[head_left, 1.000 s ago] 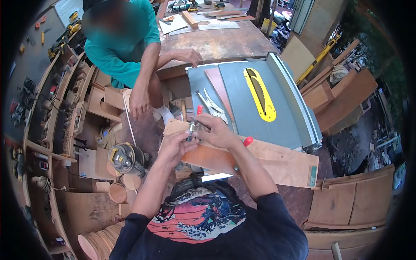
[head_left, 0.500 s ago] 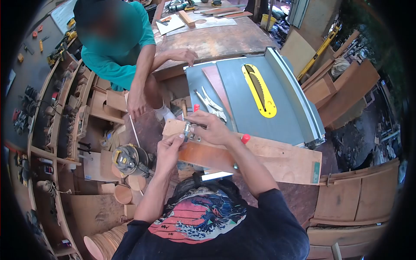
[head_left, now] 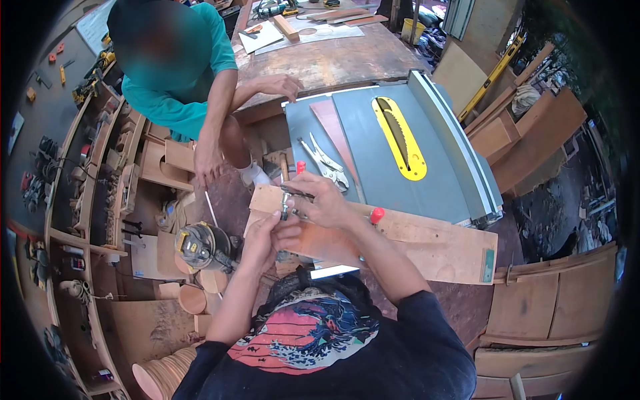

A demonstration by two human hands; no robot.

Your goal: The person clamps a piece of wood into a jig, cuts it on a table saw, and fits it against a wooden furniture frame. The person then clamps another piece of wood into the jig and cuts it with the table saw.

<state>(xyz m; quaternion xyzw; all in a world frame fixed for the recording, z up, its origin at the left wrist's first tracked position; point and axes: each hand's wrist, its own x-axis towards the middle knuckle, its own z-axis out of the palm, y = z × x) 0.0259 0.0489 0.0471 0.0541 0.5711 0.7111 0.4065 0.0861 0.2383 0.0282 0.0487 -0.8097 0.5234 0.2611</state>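
My right hand point(head_left: 321, 201) is closed around a small shiny metal clamp fitting point(head_left: 285, 203) above the left end of a wooden board point(head_left: 433, 241). A dark slim piece shows between its fingers, too small to name. My left hand point(head_left: 261, 241) is just below, its thumb tip at the lower end of the fitting and its other fingers stretched apart. Two red grips, one point(head_left: 301, 167) beyond my right hand and one point(head_left: 377, 215) by my right forearm, stand up at the board. A reddish-brown panel point(head_left: 327, 245) lies under my hands.
Ahead stands a table saw point(head_left: 360, 143) with a blade in a yellow insert point(head_left: 400, 140). Locking pliers point(head_left: 325, 163) and a reddish wood strip point(head_left: 333, 137) lie on it. A person in a teal shirt point(head_left: 173, 93) crouches at left, near a yellow-black machine point(head_left: 200, 245).
My left fingers have loosened from a pinch on the fitting and now spread below it. My right hand has shifted slightly left. The other person's lower hand has moved a little left.
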